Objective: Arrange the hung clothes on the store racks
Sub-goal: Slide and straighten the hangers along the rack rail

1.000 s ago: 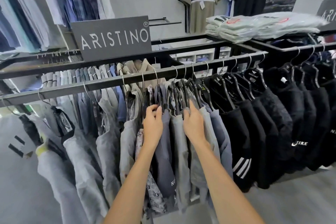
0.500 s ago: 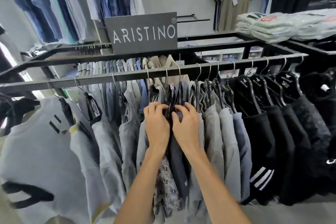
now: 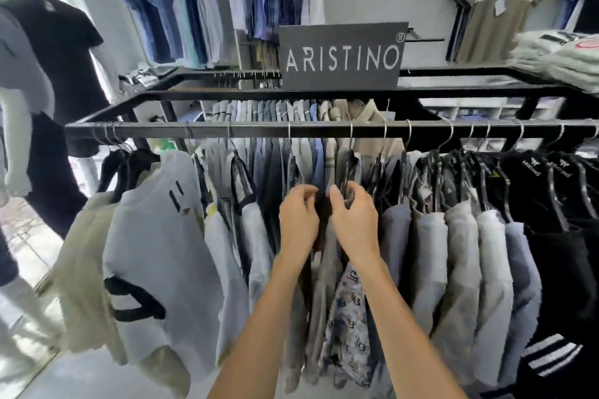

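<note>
shop floor, pale wall behind, and a black metal clothes rail [image 3: 259, 130] running across with a dark grey "aristino" sign board [image 3: 342, 55] perched above it. both hands are up in the middle of the row. left hand [image 3: 298, 220] has its fingers loosely curled at the shoulder of a dark hanging shirt [image 3: 324, 204], and whether they actually pinch the cloth i cannot tell. right hand [image 3: 355, 223] curls round a black plastic hanger [image 3: 348, 172] just past its fingertips, apparently gripping it, likely to slide it along and even out the spacing. directly below the fingers hangs a grey patterned shirt with small printed logos [image 3: 346, 317], bunched tight against its neighbours. left of the fingers, a white t-shirt with black marks [image 3: 155, 253] hangs looser; right of them, pale grey shirts [image 3: 460, 253], then black fleece tops [image 3: 557, 269].
</note>
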Available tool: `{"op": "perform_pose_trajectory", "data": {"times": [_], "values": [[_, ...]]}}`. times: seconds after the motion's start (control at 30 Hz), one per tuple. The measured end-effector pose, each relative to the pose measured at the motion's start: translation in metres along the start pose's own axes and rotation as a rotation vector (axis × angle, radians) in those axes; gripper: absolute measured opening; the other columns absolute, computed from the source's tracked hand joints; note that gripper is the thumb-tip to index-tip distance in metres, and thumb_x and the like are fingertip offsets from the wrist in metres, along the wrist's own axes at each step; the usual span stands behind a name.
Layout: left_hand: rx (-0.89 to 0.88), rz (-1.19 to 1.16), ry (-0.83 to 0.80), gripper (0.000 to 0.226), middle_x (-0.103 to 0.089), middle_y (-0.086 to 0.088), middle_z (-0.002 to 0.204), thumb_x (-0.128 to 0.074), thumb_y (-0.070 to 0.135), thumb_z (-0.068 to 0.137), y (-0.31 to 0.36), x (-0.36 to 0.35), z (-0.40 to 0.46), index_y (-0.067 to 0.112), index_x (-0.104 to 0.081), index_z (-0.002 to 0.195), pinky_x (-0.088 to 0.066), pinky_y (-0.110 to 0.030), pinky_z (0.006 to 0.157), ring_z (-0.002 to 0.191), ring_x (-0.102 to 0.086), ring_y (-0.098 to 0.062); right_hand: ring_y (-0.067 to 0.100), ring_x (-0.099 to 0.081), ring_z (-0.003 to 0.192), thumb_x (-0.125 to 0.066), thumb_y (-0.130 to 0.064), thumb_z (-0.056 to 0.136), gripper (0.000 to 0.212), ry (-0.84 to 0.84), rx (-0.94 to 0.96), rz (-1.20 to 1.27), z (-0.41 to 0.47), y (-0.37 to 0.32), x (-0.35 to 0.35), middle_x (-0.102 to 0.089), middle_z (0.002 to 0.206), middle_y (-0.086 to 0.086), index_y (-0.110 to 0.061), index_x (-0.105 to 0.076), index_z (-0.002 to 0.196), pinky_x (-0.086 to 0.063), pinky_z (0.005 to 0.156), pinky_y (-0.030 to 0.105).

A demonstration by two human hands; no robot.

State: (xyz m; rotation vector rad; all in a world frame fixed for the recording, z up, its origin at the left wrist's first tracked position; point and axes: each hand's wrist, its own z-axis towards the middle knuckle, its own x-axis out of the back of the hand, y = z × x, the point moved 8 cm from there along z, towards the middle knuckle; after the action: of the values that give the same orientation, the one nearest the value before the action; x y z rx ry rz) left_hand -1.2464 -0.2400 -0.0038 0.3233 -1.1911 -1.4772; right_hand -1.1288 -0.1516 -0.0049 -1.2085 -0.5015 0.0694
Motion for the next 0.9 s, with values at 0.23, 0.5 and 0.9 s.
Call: {"op": "perform_pose_trajectory", "data": {"times": [0.23, 0.5, 0.9], "values": [[0.031, 0.654, 0.206, 0.063, -0.042, -0.017, 0.139, -0.072, 0.028, 0.079, -0.051, 0.061, 0.013, 0.014, -0.047, 0.135, -0.031, -0.052, 0.109, 0.130, -0.036, -0.037, 0.039, -0.023, 0.145, -0.060, -0.018, 0.095, 0.049, 0.235, 0.245, -0.385, -0.031, -0.028, -0.046, -0.027, 0.155, 0.019, -0.016, -0.049, 0.143, -0.017, 0.117, 0.064], [0.085, 0.360, 0.135, 0.067, -0.049, -0.005, 0.140, -0.047, 0.041, 0.097, -0.098, 0.100, 0.014, 0.023, -0.017, 0.155, -0.012, -0.052, 0.117, 0.135, -0.037, -0.024, 0.040, -0.019, 0.148, -0.034, -0.070, 0.094, 0.072, 0.084, 0.223, -0.769, -0.050, -0.032, -0.125, -0.041, 0.152, 0.020, -0.016, -0.058, 0.137, 0.004, 0.120, 0.060], [0.149, 0.275, 0.012, 0.063, -0.050, -0.002, 0.140, -0.042, 0.044, 0.082, -0.123, 0.122, 0.022, 0.016, -0.049, 0.138, -0.018, -0.052, 0.114, 0.136, -0.036, -0.022, 0.039, -0.045, 0.134, -0.071, -0.032, 0.084, 0.020, 0.171, 0.223, -0.802, -0.063, -0.021, -0.135, -0.061, 0.130, 0.010, -0.023, -0.074, 0.101, -0.007, 0.118, 0.064]]}}
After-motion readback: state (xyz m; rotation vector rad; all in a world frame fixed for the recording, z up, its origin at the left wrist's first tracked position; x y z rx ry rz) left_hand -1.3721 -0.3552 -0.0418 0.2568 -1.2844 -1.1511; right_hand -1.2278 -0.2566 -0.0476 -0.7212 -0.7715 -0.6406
